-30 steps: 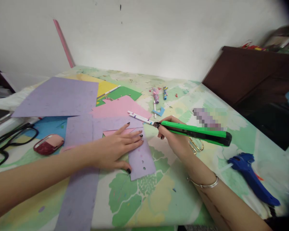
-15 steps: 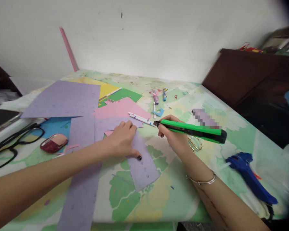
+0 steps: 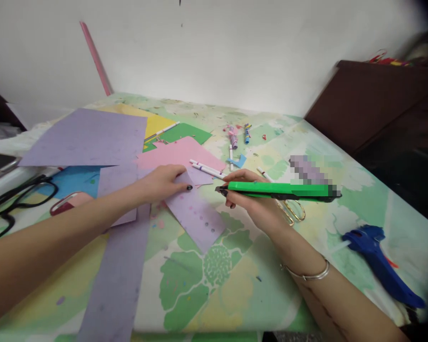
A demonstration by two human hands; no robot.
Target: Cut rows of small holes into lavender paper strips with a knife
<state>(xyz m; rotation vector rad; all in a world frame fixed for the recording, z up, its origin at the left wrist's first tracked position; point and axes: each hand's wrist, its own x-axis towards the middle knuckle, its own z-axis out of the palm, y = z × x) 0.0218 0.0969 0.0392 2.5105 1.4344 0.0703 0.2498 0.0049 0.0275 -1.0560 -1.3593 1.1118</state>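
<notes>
My right hand [image 3: 249, 199] grips a green utility knife [image 3: 264, 189] near its front end, the blade tip pointing left. My left hand [image 3: 164, 183] is at the upper end of a purple paper strip [image 3: 199, 218], thumb on top and the other fingers partly hidden. That strip slants down to the right and has small dots along it. A long purple strip [image 3: 110, 280] runs toward the near edge, under my left forearm. Pink paper [image 3: 181, 152] and two white pens [image 3: 207, 169] lie just beyond my hands.
Left are a large purple sheet [image 3: 89, 137], black glasses [image 3: 39, 197], a red-and-pink case [image 3: 71, 202] and a phone [image 3: 0, 166]. Green paper [image 3: 192, 133] and small rolled pieces [image 3: 232, 137] lie further back. Right are gold-handled scissors [image 3: 295, 209] and a blue glue gun [image 3: 381, 261].
My left hand has shifted left and up, and the purple strip has turned and moved slightly away. The knife in my right hand has moved left and lies more level.
</notes>
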